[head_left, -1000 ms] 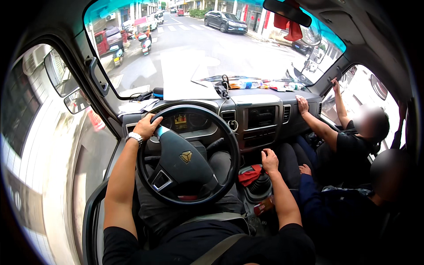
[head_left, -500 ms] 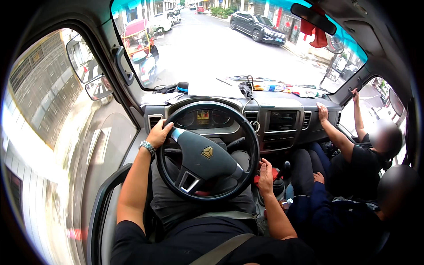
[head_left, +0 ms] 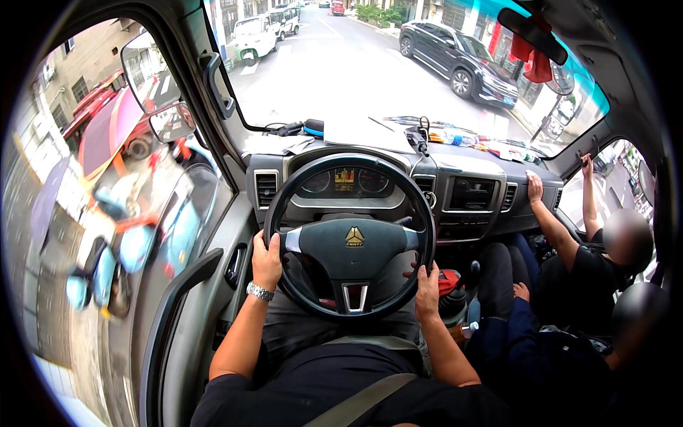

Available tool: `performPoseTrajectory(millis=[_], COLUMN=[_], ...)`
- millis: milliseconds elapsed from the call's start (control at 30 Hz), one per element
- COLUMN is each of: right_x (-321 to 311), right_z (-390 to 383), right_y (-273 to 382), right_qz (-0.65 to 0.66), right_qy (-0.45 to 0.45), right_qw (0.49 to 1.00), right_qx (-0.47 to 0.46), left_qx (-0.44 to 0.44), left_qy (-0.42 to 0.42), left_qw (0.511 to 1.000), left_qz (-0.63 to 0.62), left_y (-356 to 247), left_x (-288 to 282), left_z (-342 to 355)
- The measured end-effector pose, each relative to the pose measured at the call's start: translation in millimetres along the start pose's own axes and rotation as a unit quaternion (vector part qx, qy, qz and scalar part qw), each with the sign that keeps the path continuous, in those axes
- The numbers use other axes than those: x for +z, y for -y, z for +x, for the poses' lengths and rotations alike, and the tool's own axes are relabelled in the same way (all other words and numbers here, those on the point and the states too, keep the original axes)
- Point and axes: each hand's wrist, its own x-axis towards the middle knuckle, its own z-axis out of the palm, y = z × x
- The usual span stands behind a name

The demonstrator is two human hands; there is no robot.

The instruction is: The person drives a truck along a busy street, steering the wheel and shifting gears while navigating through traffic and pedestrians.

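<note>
A black steering wheel (head_left: 348, 249) with a gold emblem on its hub is in front of me, its spokes close to level. My left hand (head_left: 267, 264) is closed around the left side of the rim. A silver wristwatch (head_left: 260, 290) circles that wrist. On the lower right of the rim rests my right hand (head_left: 427, 292), its fingers curled round it and partly hidden behind. Just right of that hand stand a gear lever (head_left: 474, 267) and a red item (head_left: 448, 281). Behind the wheel an instrument panel (head_left: 344, 181) is lit.
Two passengers sit at my right, one bracing a hand (head_left: 534, 186) on the dashboard. Papers (head_left: 366, 135), cables and a bottle lie along the dash top. Outside, a black car (head_left: 462, 57) is at front right, a white three-wheeler (head_left: 254, 39) ahead left. Blue scooters (head_left: 181, 235) fill the left window.
The wheel has turned counterclockwise to near straight, my left hand moving down with it. My right hand has come onto the rim. The black car looks larger; a canopied vehicle now shows in the left window.
</note>
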Motion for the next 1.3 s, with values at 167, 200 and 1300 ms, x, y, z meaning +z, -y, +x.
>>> performPoseTrajectory(millis=[167,200,1300], right_x=[3.0,5.2,9.5], right_z=[3.6,1.8,18.4], right_y=[-4.0,-2.2,-3.6], right_qz=[0.003,0.026,0.035], right_qy=[-0.022,-0.024,-0.029], right_qw=[0.998,0.998,0.998], right_qx=[0.054,0.056,0.040], left_qx=[-0.047,-0.065,-0.060], left_qy=[-0.013,-0.001,-0.039], left_qw=[0.998,0.997,0.985], left_qz=[-0.042,-0.049,-0.155], left_y=[-24.0,-24.3,34.6], left_x=[5.9,1.9,0.1], left_z=[-21.1,-22.6,-57.9])
